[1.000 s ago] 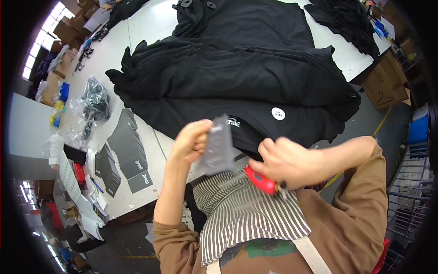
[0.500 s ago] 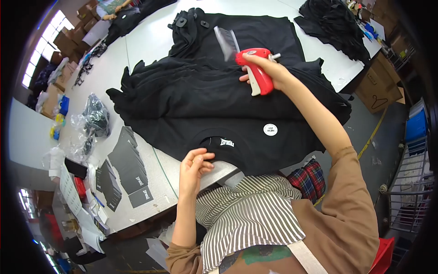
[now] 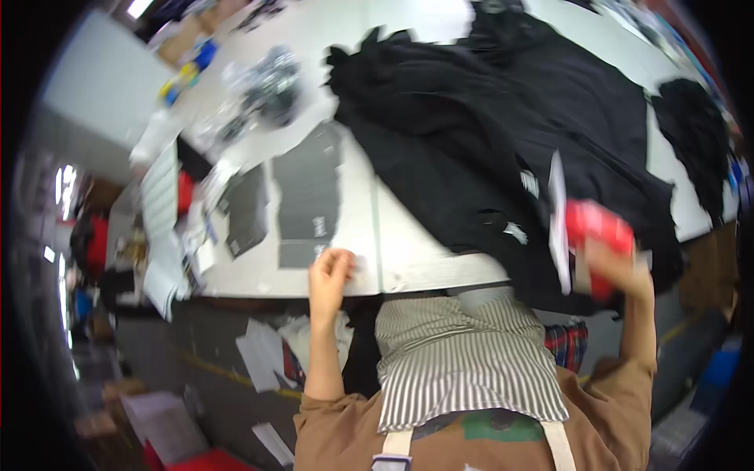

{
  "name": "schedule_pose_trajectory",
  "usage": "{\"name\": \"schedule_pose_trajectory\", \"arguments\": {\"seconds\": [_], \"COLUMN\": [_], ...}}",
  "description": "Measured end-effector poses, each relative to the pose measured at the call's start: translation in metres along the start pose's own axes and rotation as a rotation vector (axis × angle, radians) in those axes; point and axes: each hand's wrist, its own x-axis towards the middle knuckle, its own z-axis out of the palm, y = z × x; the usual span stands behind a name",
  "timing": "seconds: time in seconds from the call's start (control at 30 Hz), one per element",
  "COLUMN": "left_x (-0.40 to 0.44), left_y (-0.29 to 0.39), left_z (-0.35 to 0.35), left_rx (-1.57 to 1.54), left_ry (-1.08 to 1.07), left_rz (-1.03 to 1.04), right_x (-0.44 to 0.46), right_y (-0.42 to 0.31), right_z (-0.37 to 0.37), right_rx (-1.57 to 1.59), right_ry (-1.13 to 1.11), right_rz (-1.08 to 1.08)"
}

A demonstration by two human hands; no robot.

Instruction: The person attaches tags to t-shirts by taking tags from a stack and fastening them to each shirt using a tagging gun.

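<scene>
My left hand (image 3: 328, 276) is at the near end of a fanned row of dark grey hang tags (image 3: 308, 184) on the table. Its fingers are curled together beside the nearest tag; what they hold, if anything, is not clear. My right hand (image 3: 620, 271), blurred, grips a red tagging gun (image 3: 598, 226) over the right part of the black shirts (image 3: 448, 157). White plastic fastener strips (image 3: 558, 224) stand up from the gun. A white print shows at the neck of the top shirt.
A second stack of grey tags (image 3: 247, 208) lies to the left, near papers (image 3: 161, 228). Clear plastic bags (image 3: 271, 86) lie farther back. More black garments (image 3: 691, 141) are at the right. The white table's front edge (image 3: 440, 281) is close to my striped apron (image 3: 463, 369).
My view has turned left. My left hand has gone from the shirt's neckline to the grey tags. My right hand, still with the tagging gun, has come down nearer to me.
</scene>
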Motion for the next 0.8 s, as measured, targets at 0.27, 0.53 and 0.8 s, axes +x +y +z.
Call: {"name": "schedule_pose_trajectory", "arguments": {"seconds": [0.27,0.53,0.8], "left_x": [0.099,0.085,-0.02], "left_y": [-0.11,-0.1,0.023], "left_z": [-0.192,-0.185,-0.024], "left_rx": [1.11,0.534,0.025], "left_ry": [1.044,0.967,0.199], "left_rz": [0.215,0.157,0.211], "right_x": [-0.009,0.031,0.065], "right_y": [0.026,0.035,0.045], "right_z": [0.083,0.135,0.197], "right_rx": [-0.154,-0.237,-0.343], "right_ry": [-0.436,-0.604,-0.507], "right_rz": [0.105,-0.06,-0.404]}}
